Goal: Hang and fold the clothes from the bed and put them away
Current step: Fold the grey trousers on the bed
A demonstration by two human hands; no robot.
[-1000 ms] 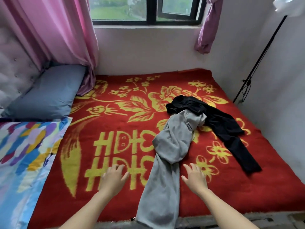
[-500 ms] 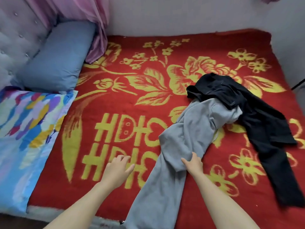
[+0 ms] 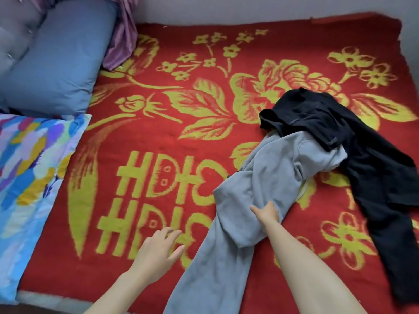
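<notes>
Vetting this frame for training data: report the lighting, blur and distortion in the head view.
Head view: soft, even light, no glare or hard shadows; the wide lens bows the far edge of the red blanket; the left hand looks slightly smeared, the right hand gripping the grey garment is crisper; the black garment loses most fold detail in its darkness.

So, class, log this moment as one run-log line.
right hand: grips grey garment | left hand: open, beside it | black garment: lies over grey garment's far end | red blanket: under both garments
</notes>
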